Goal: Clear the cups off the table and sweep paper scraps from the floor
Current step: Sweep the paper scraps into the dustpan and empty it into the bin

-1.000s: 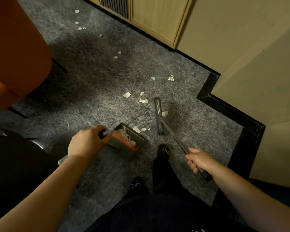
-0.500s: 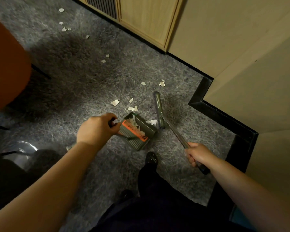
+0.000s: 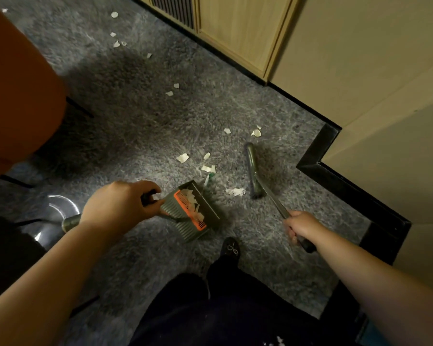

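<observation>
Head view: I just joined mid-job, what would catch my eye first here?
White paper scraps dot the grey carpet, from the middle up toward the wooden cabinet. At centre, the left hand grips a green dustpan already holding scraps, while the right hand grips a broom just right of it. An orange chair fills the left edge.

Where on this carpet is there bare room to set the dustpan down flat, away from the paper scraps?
Bare carpet lies between the orange chair and the scraps, and near the shoe below the dustpan. It is crowded between the dustpan and the broom head, and along the cabinet trail.
</observation>
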### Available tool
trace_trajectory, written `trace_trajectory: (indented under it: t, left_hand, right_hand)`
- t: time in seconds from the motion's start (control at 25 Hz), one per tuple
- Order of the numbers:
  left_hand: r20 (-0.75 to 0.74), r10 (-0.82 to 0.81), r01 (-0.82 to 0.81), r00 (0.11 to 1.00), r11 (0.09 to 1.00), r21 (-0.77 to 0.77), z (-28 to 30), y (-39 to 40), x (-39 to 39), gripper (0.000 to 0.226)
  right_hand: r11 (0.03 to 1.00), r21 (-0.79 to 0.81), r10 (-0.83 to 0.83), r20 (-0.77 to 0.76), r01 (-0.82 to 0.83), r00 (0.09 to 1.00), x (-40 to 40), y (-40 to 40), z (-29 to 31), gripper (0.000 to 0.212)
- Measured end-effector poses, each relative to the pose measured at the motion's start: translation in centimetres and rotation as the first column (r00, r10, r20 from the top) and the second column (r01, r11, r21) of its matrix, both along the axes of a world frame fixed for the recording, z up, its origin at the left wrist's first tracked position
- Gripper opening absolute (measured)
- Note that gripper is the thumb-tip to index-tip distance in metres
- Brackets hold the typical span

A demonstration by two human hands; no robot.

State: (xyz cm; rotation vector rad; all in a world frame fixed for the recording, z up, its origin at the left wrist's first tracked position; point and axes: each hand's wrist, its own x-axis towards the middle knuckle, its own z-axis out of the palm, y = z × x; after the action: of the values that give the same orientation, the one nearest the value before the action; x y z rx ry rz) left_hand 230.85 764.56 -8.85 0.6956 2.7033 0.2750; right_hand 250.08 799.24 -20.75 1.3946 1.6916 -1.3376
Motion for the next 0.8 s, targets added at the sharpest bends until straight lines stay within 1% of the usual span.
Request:
trace_trajectory:
  t: [0.28,0.4,0.52,0.64,0.72,0.8]
  left_hand:
    - [0.024,-0.027,0.028,0.999,0.998,-0.061,-0.1,-3.7,-1.0,0.031]
    - [0.046,-0.039,0.042,0.998,0.997,-0.065,-0.7,-4.9,-1.7,0.027]
    - [0.002,-0.09,0.09,0.996,0.994,-0.055,-1.6,-5.1,-1.6,0.022]
    - [-0.014,-0.102,0.101,0.995,0.994,-0.05,-2.2,-5.4,-2.0,0.022]
    - [-0.007,-0.113,0.112,0.994,0.993,-0.048,-2.4,-5.5,-2.1,0.024]
    - [-0.009,-0.128,0.127,0.992,0.991,-0.047,-2.6,-5.8,-2.0,0.024]
  right_hand:
    - [0.997,-0.05,0.052,0.028,-0.05,0.998,-1.9,-1.8,-1.0,0.025]
    - [0.995,-0.082,0.057,0.046,-0.053,0.997,-2.5,-3.5,-1.8,0.028]
    - [0.993,-0.105,0.068,0.064,-0.061,0.996,-2.5,-6.1,-2.3,0.034]
    - [0.991,-0.131,0.031,0.039,-0.025,0.999,-2.2,-9.7,-2.4,0.037]
    - [0.984,-0.176,0.015,0.01,-0.013,1.0,-2.0,-12.3,-1.7,0.035]
    - [0.977,-0.212,-0.019,-0.008,0.017,1.0,-2.1,-14.8,-0.9,0.038]
